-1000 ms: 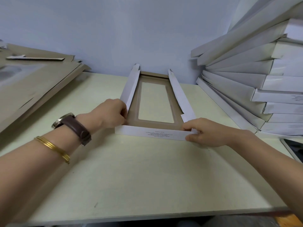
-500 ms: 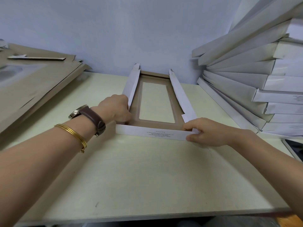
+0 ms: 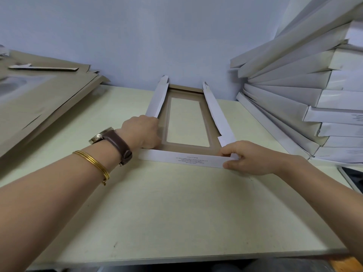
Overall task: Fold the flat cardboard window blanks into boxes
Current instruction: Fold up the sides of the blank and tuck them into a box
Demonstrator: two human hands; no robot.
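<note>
Fingers (image 3: 228, 149) of left hand (image 3: 142, 132) and right hand (image 3: 249, 158) tight on window blank (image 3: 186, 158) (folded boxes (image 3: 294, 99) right, flat blanks (image 3: 43, 95) left)

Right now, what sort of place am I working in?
Probably a small packaging bench where boxes are hand-assembled. A pile of flat brown blanks lies at the left, folded white boxes are stacked at the right, and the left hand and right hand hold a half-folded window blank on the table.

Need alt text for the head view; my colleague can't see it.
The left hand holds the left wall of an unfinished window box; the right hand pinches the right end of its front wall. Beside it, flat blanks lie left, folded boxes stacked right.
</note>
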